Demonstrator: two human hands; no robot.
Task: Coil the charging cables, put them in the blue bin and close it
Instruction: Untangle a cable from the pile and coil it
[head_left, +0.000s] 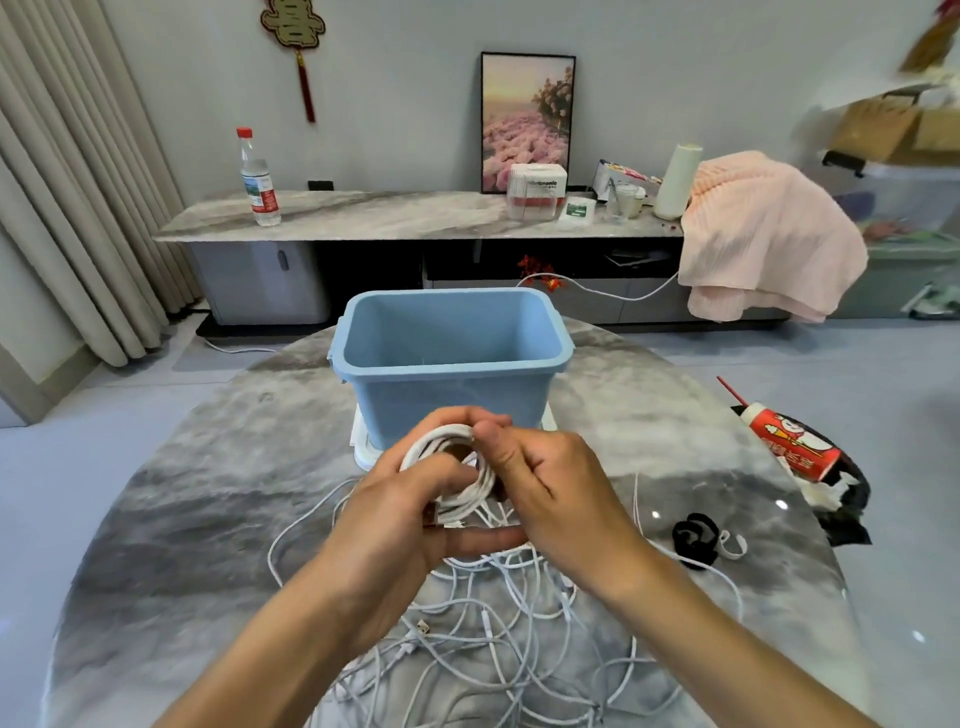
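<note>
An open blue bin (452, 384) stands on a white lid (363, 452) in the middle of the round marble table (182, 519). Just in front of it I hold a coiled white charging cable (467, 470) above the table. My left hand (400, 514) grips the coil from the left, fingers through its loops. My right hand (550, 488) pinches the coil's top between thumb and fingers. Under my hands, a tangle of several loose white cables (498, 644) is spread over the near part of the table.
A black strap with a white hook (698, 538) lies to the right of my hands. A red and white carton on a black bag (795, 441) sits at the table's right edge. Behind the table stands a long low cabinet (395, 218) with a bottle and boxes.
</note>
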